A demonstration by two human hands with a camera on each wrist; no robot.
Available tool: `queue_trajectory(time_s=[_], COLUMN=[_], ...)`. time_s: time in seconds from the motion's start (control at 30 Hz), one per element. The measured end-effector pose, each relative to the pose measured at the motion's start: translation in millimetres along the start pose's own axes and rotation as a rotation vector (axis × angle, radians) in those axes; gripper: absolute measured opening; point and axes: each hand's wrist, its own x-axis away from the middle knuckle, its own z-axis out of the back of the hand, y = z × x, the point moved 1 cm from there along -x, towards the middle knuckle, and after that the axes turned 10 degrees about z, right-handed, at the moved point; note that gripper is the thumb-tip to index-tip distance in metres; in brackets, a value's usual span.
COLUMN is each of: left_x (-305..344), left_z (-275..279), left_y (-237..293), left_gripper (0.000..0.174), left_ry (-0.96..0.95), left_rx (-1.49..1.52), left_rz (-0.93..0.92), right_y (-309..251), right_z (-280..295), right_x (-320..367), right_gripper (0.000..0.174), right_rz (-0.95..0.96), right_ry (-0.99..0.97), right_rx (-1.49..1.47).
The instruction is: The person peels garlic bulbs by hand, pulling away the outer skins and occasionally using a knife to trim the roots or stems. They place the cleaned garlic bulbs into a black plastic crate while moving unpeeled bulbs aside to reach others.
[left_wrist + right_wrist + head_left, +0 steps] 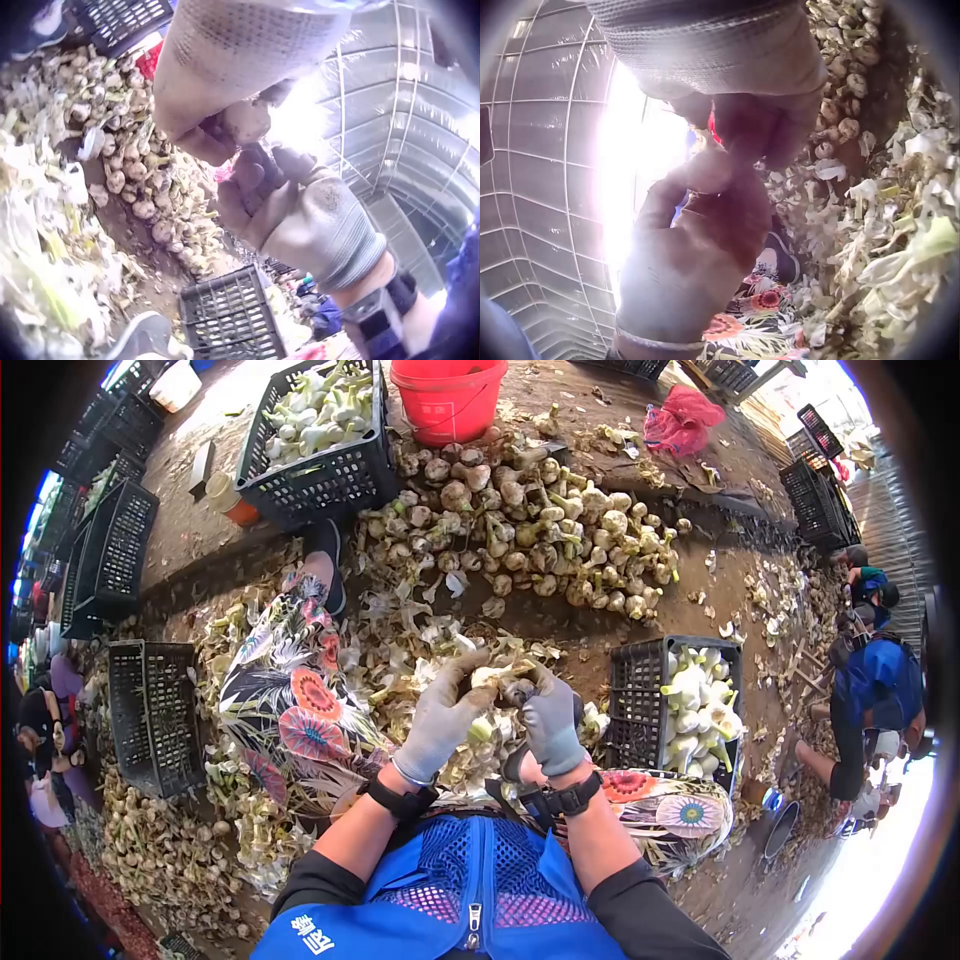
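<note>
Both hands wear pale gloves with soiled fingertips and meet over the person's lap. The left hand (445,715) grips a pale garlic bulb (487,677) between thumb and fingers. From the other side, the right hand (550,725) pinches at the same bulb, its fingertips curled against it. In the left wrist view the round garlic bulb (247,122) shows between the two gloves, with the right hand (300,210) below it. The bulb (709,169) is backlit in the right wrist view and partly hidden by fingers.
A heap of garlic bulbs (570,540) lies ahead. A crate of trimmed garlic (662,705) stands at the right, another black crate (320,488) ahead left, beside a red bucket (450,405). An empty crate (155,715) sits left. Peelings (400,630) cover the ground. Another person (880,680) sits at right.
</note>
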Motion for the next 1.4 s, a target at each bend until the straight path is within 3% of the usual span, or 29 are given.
queue_trajectory(time_s=[0.1,0.17,0.23,0.3,0.33,0.37,0.43,0.47,0.5,0.57,0.6,0.7,0.73,0.77,0.83,0.9,0.97,1.0,1.03,1.1,1.13,1.17,1.23,1.27,1.3,1.37,1.4], left_x=[9,10,14,16,17,20,32,33,33,29,27,23,25,22,15,27,34,33,32,30,29,26,18,14,11,7,7], left_z=[0,7,9,17,17,16,9,12,11,8,13,11,6,8,13,19,24,29,29,28,22,16,7,-2,-2,-3,-2], left_y=[3,-2,8,6,5,3,11,11,11,11,9,4,7,0,-6,0,-2,-26,-25,-19,-8,-3,8,14,15,15,14], left_gripper=[0.045,0.044,0.038,0.035,0.033,0.034,0.035,0.038,0.038,0.04,0.041,0.042,0.035,0.035,0.025,0.032,0.037,0.046,0.046,0.06,0.061,0.061,0.058,0.043,0.043,0.027,0.027], left_ry=[0.031,-0.082,-0.133,-0.235,-0.253,-0.274,-0.365,-0.405,-0.406,-0.28,-0.242,-0.197,-0.155,-0.157,0.082,0.082,-0.309,-0.351,-0.349,-0.07,0.073,0.067,0.157,0.195,0.196,0.098,0.094], left_rx=[-0.029,0.349,0.423,0.425,0.364,0.28,0.2,0.267,0.267,0.423,0.349,0.276,0.292,0.291,-0.027,-0.121,-0.797,-0.93,-0.93,-1.073,-0.933,-0.93,-0.797,-0.785,-0.787,-0.771,-0.771], left_rz=[-0.022,0.17,0.174,0.612,0.67,0.723,0.635,0.648,0.646,0.572,0.532,0.436,0.378,0.379,0.093,0.073,0.05,-0.062,-0.061,-0.067,-0.033,-0.029,-0.259,-0.335,-0.334,-0.287,-0.284], right_y=[-10,-26,-20,-19,-20,-22,-35,-22,-11,0,-5,-17,-19,-17,-5,13,28,16,8,2,8,17,22,21,20,19,16], right_z=[-6,-18,-8,-6,-9,-9,-17,-10,0,19,17,-4,-14,-11,5,28,44,36,30,21,22,25,22,19,15,16,21], right_x=[10,15,13,10,8,11,17,16,15,12,15,34,39,36,26,20,11,14,15,16,17,18,19,18,18,17,16], right_gripper=[0.039,0.036,0.039,0.038,0.035,0.035,0.034,0.047,0.047,0.056,0.058,0.05,0.038,0.038,0.026,0.018,0.018,0.018,0.018,0.017,0.017,0.018,0.018,0.019,0.02,0.021,0.021], right_rz=[-0.053,0.021,0.036,0.454,0.591,0.587,0.136,0.119,0.12,0.146,-0.021,0.023,0.045,0.046,0.134,0.074,0.09,0.072,0.071,0.049,0.047,0.08,0.114,0.086,0.056,0.025,0.035], right_ry=[0.01,-0.005,-0.094,-0.254,-0.272,-0.273,-0.327,-0.31,-0.311,-0.056,-0.075,-0.177,-0.046,-0.044,0.036,0.117,0.25,0.244,0.243,0.235,0.242,0.274,0.301,0.303,0.308,0.318,0.294], right_rx=[-0.048,0.115,0.173,0.474,0.574,0.573,0.368,0.287,0.288,0.293,0.064,-0.074,-0.049,-0.049,-0.069,-0.071,-0.182,-0.144,-0.144,-0.16,-0.16,-0.141,-0.121,-0.135,-0.149,-0.164,-0.053])
